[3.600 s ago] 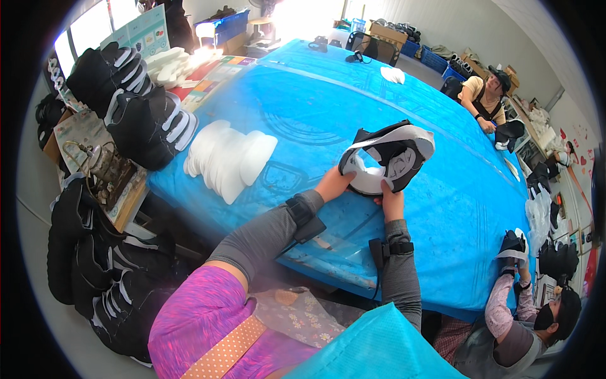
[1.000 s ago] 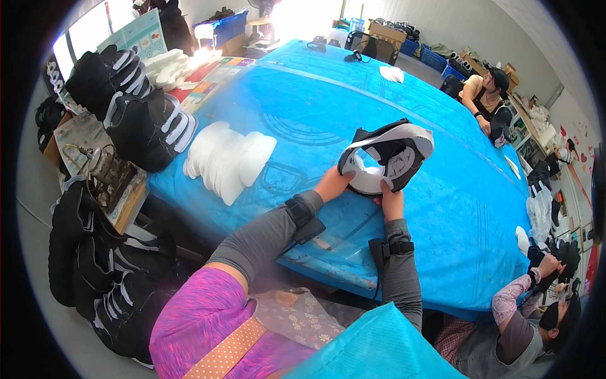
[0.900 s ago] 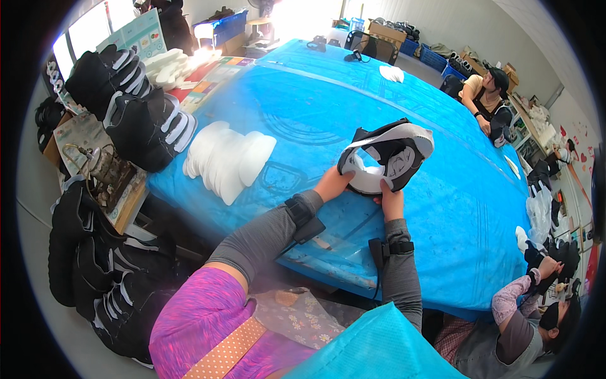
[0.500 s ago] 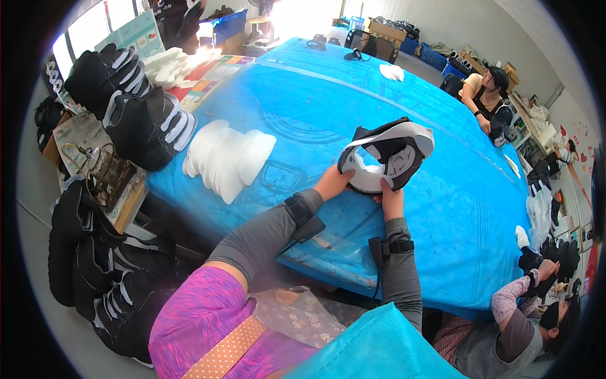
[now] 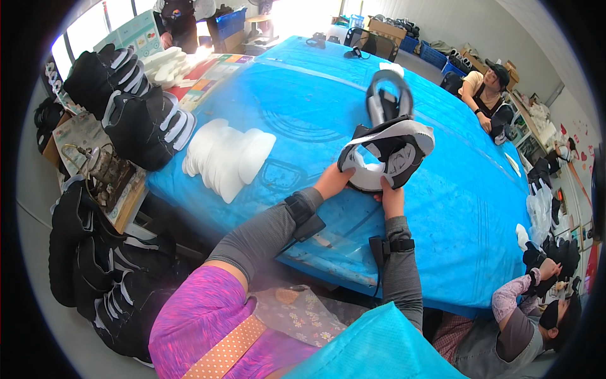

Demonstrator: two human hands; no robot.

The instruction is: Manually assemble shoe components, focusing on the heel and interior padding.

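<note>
A black shoe upper with a light grey lining is held up over the blue-covered table, its opening facing me. My left hand is closed on its lower left edge, thumb on the lining. My right hand pinches the lower right edge. Just beyond it appears a second grey-and-black shoe upper, its edge blurred; I cannot tell whether it touches the table or the held upper. Left of my hands lies a fanned pile of white insole-shaped pieces.
Stacked black shoe uppers stand at the table's left edge, with more uppers below them. A metal device sits on a side bench. One co-worker sits at far right, another at near right. A person stands at far left.
A second shoe upper has come into view beyond the held one. My hands have stayed nearly still. At far right the co-worker's head has turned, and the standing person at far left has shifted.
</note>
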